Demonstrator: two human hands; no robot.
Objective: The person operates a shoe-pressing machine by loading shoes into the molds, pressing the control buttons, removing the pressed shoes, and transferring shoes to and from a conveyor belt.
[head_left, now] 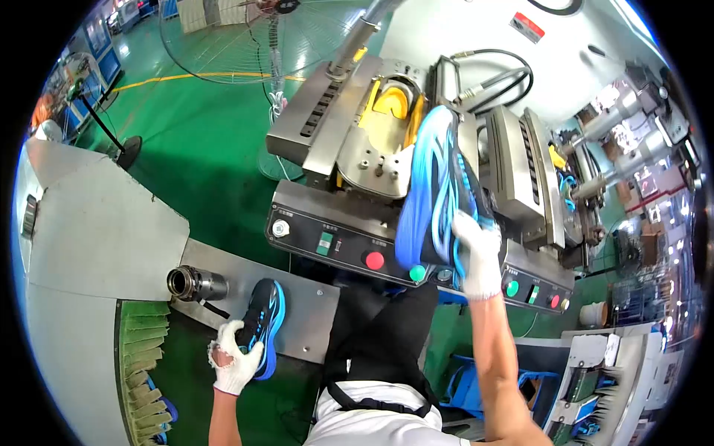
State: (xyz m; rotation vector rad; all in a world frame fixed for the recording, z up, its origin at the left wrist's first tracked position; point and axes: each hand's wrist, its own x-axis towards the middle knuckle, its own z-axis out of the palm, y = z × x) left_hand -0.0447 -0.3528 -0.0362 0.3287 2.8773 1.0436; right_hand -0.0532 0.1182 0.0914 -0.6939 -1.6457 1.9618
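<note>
My right hand [480, 256], in a white glove, is closed on a black and blue sneaker [439, 193], somewhat blurred. The shoe is raised in front of the press station, toe up, its blue sole facing left. Down at the left, a second black and blue sneaker [269, 320] rests on a metal shelf [309, 316]. My left hand [236, 360], also gloved, has its thumb and fingers around the collar near that shoe's heel; the glove shows a hole at the palm.
Behind the raised shoe stands a press with a yellow-lined mould [390, 111]. Its control panel [335, 238] has coloured buttons. A second press [520, 171] is at right. A metal cylinder [197, 284] sits on the shelf beside a bristle-curtained machine opening [141, 357]. A fan [260, 37] stands behind.
</note>
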